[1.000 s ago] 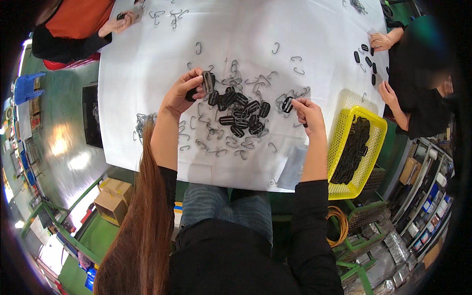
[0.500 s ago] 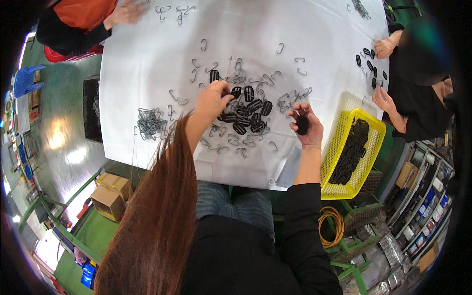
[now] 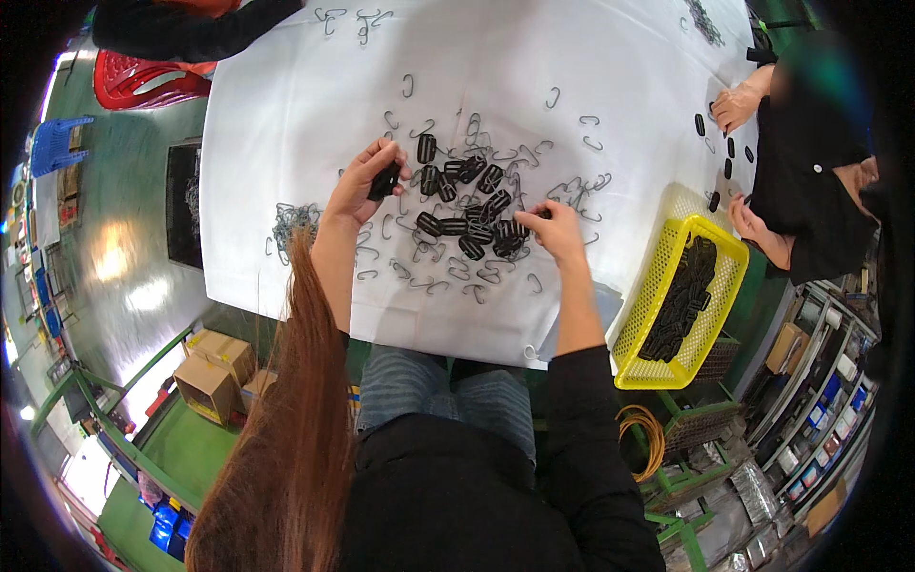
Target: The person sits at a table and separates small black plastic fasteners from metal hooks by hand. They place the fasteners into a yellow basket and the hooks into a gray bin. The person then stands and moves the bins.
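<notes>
White cloth (image 3: pixel 286 114) lay under gray hooks (image 3: pixel 294 225) and a pile of black buckles (image 3: pixel 480 233). The left hand (image 3: pixel 357 186) held a buckle (image 3: pixel 384 181); the right hand (image 3: pixel 562 231) was by the pile, its grip hard to tell.

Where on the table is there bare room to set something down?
Bare: the near strip of table, between scattered hooks and its edge, and its left side beyond the hook pile. Crowded: between left hand and right hand, where black buckles lie among hooks.
</notes>
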The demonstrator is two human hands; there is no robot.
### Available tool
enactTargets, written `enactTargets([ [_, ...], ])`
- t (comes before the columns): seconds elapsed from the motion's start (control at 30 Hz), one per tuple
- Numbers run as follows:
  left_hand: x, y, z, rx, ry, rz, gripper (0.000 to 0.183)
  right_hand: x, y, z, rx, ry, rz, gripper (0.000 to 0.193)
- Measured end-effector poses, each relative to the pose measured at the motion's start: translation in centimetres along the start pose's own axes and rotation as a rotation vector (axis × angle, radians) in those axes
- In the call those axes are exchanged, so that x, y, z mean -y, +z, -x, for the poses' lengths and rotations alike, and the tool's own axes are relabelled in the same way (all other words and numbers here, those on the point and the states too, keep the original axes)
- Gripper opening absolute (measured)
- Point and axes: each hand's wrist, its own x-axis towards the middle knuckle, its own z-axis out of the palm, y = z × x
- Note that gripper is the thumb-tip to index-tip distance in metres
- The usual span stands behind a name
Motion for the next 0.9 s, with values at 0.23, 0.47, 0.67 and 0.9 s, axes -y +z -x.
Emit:
enactTargets([
  [0.23, 2.9, 1.2, -3.9, -0.589, 0.271, -1.424, 0.037, 0.1, -3.4, 2.9, 0.159, 0.034, -0.598, 0.022],
  [0.47, 0.7, 0.9, -5.0, -0.198, -0.066, -0.941, 0.029, 3.1, 0.3, 2.0, 0.525, -0.154, -0.946, 0.014],
  [0.67, -1.8, -1.6, -1.4, -0.211, -0.161, -0.858, 0.026, 5.3, 10.0, 1.6, 0.094, -0.310, 0.745, 0.028],
  [0.9, -1.4, -2.7, 2.7, 0.011, -0.158, -0.055, 0.028, 4.0, 10.8, 1.9, 0.192, -0.138, 0.508, 0.026],
])
